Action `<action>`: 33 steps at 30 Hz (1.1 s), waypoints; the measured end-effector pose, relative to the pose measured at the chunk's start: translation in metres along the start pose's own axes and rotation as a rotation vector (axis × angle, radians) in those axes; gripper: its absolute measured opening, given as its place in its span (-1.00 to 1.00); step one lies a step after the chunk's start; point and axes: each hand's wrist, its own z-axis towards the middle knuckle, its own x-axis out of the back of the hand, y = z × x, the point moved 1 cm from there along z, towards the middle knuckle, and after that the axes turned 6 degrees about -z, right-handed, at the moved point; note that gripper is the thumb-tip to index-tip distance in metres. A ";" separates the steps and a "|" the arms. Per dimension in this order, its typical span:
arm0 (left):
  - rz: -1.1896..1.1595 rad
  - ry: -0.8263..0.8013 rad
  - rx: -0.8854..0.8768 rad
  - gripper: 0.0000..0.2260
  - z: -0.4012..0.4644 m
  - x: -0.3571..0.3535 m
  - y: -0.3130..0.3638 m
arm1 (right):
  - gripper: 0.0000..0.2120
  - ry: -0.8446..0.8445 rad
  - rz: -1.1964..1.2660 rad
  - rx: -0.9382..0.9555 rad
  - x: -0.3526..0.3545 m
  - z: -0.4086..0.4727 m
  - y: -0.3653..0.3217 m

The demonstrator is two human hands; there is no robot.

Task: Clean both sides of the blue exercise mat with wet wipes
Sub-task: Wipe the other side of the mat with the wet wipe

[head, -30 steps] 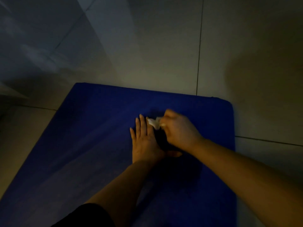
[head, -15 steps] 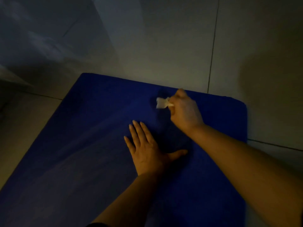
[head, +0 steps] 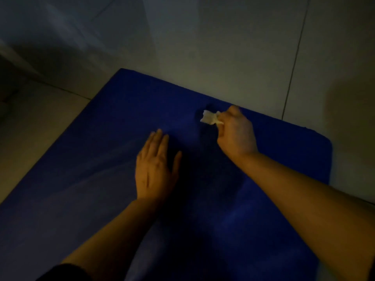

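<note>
Wiping the top of the mat

The right hand (head: 236, 134) pinches a wet wipe (head: 210, 118) near the far edge of the blue mat (head: 81, 179) on the floor. The left hand (head: 156, 171) lies flat on it. The other side probably still waits.

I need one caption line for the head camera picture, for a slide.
Right hand wipes the blue exercise mat with a wet wipe near its far edge; left hand lies flat on the mat.

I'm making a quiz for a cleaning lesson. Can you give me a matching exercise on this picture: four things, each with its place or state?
Things:
1. left hand
2. right hand
3. wet wipe
4. blue mat

States:
A. lies on the tiled floor
B. bunched, white
C. flat on the mat
D. grips the wipe

Pairs: 1-C, 2-D, 3-B, 4-A
</note>
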 end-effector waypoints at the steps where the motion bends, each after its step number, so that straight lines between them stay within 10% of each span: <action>1: 0.016 -0.032 0.038 -0.43 0.008 0.003 -0.010 | -0.91 -0.019 0.023 0.066 -0.003 -0.010 -0.013; 5: 0.126 -0.108 0.108 -0.39 0.025 0.000 -0.031 | -0.94 -0.106 0.169 0.344 -0.008 -0.045 -0.052; 12: 0.128 -0.073 0.123 -0.36 0.019 -0.007 -0.036 | -0.91 0.019 0.043 0.058 -0.020 0.037 -0.041; 19: 0.122 -0.073 0.125 -0.33 0.018 -0.009 -0.033 | -0.79 -0.130 0.195 0.423 -0.021 -0.008 -0.070; 25: 0.096 -0.033 0.147 -0.31 0.019 -0.010 -0.035 | -0.87 0.018 0.122 0.065 -0.026 0.058 -0.059; 33: 0.123 -0.017 0.270 -0.15 0.019 -0.010 -0.036 | -0.86 -0.126 0.223 0.381 -0.039 0.039 -0.089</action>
